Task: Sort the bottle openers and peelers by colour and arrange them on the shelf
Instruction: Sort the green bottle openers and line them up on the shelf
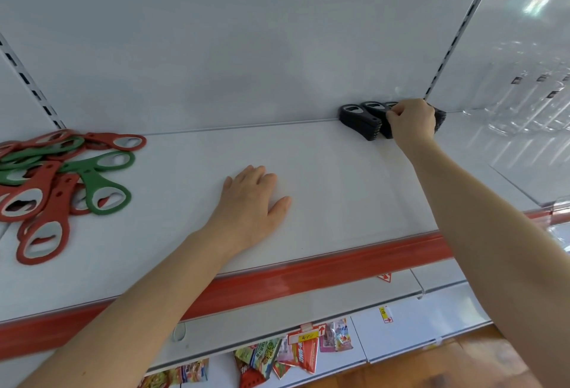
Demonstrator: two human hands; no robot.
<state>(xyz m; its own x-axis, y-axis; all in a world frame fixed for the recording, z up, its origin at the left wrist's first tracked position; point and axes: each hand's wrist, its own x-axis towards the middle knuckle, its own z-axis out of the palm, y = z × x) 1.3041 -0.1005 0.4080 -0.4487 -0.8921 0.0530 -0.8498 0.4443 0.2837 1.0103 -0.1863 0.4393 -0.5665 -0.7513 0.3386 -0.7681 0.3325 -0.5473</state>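
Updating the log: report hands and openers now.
Left hand flat on the shelf. Right hand grips the black openers, stacked at back right. Red and green openers lie mixed at left. Nothing in the way.

The right hand [411, 119] is covering some stacked black plastic bottle openers [359, 119]. The flat red and green openers [61, 178] are running off the left edge.
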